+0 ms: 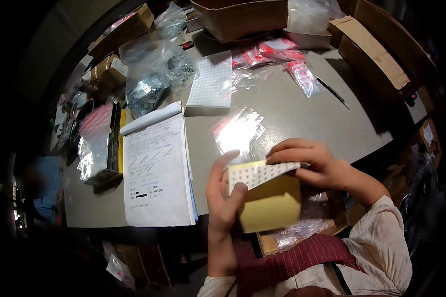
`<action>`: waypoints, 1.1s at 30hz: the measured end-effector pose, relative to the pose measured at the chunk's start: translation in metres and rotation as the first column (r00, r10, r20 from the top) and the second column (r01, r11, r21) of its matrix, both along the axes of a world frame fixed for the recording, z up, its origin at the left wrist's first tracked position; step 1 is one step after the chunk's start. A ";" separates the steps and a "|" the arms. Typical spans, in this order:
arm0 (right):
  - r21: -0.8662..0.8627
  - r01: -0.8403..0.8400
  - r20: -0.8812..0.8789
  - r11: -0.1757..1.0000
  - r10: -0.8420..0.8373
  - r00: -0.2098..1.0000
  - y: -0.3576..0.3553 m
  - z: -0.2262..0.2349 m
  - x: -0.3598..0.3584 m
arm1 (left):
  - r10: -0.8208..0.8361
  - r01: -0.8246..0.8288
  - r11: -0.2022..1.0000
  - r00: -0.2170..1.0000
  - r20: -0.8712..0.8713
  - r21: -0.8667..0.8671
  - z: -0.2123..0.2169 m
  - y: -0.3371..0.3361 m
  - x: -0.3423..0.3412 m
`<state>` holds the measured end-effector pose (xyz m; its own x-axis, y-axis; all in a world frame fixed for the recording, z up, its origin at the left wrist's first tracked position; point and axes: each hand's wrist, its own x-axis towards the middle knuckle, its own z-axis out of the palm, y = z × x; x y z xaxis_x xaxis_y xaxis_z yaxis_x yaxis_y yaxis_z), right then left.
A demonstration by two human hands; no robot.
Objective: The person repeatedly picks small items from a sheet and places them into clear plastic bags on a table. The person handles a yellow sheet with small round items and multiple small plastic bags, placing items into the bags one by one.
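My left hand (224, 198) grips the left side of a label sheet (252, 177), thumb on its front and fingers behind. The sheet is white with rows of small dark marks, and it bends over toward the right. Yellow backing paper (272, 213) hangs below the white part. My right hand (312, 161) is closed on the sheet's upper right edge, its fingers curled over the top. Just beyond the hands, a pile of shiny clear zip bags (240, 129) lies on the table, partly washed out by glare.
An open notepad (156, 173) with handwriting lies left, beside a box of zip bags (96, 143). Behind are bags of metal parts (148, 84), another white sheet (210, 79), red-topped bags (270, 52), a pen (334, 94) and cardboard boxes (240, 20). A carton (270, 244) of bags sits near my lap.
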<state>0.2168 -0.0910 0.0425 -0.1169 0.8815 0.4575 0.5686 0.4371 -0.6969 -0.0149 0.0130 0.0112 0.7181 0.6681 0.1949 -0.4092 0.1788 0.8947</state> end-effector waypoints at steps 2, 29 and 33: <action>-0.148 -0.012 -0.161 0.989 -0.012 0.987 -0.004 -0.001 0.005 | -0.083 0.083 0.997 0.995 0.054 0.004 -0.006 0.003 -0.004; -0.240 -0.350 -0.625 0.905 0.132 0.770 -0.005 0.003 0.017 | 0.165 -0.149 0.986 0.954 -0.252 0.079 -0.006 -0.008 0.008; -0.427 -0.050 -0.260 0.903 -0.070 0.963 0.001 0.000 -0.001 | 0.203 -0.183 0.977 0.953 -0.225 0.105 -0.010 -0.010 0.009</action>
